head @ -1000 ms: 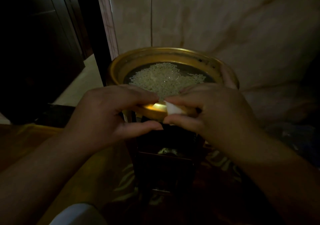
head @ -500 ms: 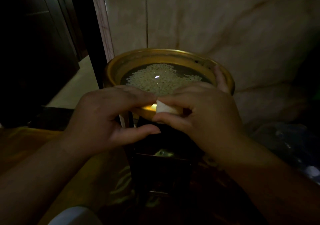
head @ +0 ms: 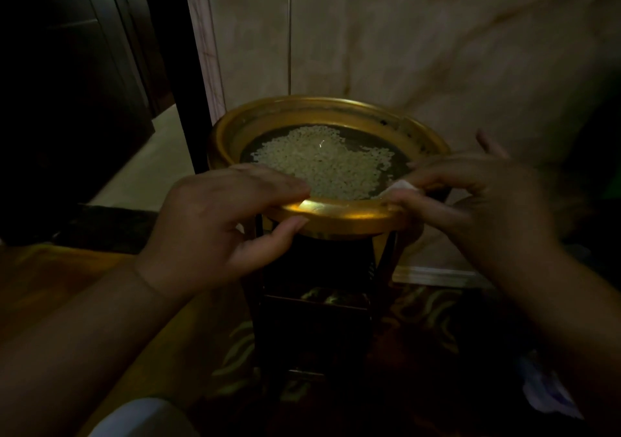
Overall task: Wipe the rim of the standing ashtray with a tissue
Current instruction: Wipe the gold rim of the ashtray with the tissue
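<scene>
The standing ashtray has a round golden bowl with a wide rim [head: 339, 216] on a dark square stand [head: 316, 322]. Pale grains fill the middle of the bowl. My left hand [head: 215, 231] grips the near-left part of the rim, fingers on top and thumb underneath. My right hand [head: 470, 211], blurred, pinches a small white tissue [head: 401, 186] against the near-right part of the rim. Most of the tissue is hidden under my fingers.
A pale marbled wall [head: 403, 50] stands right behind the ashtray. A dark door and doorway [head: 84, 84] lie to the left. Patterned carpet [head: 235, 346] covers the floor around the stand. A crumpled bluish-white item [head: 551, 393] lies on the floor at the lower right.
My right hand has slid the tissue along the near rim from its middle to the right. My left hand has kept its hold on the near-left rim.
</scene>
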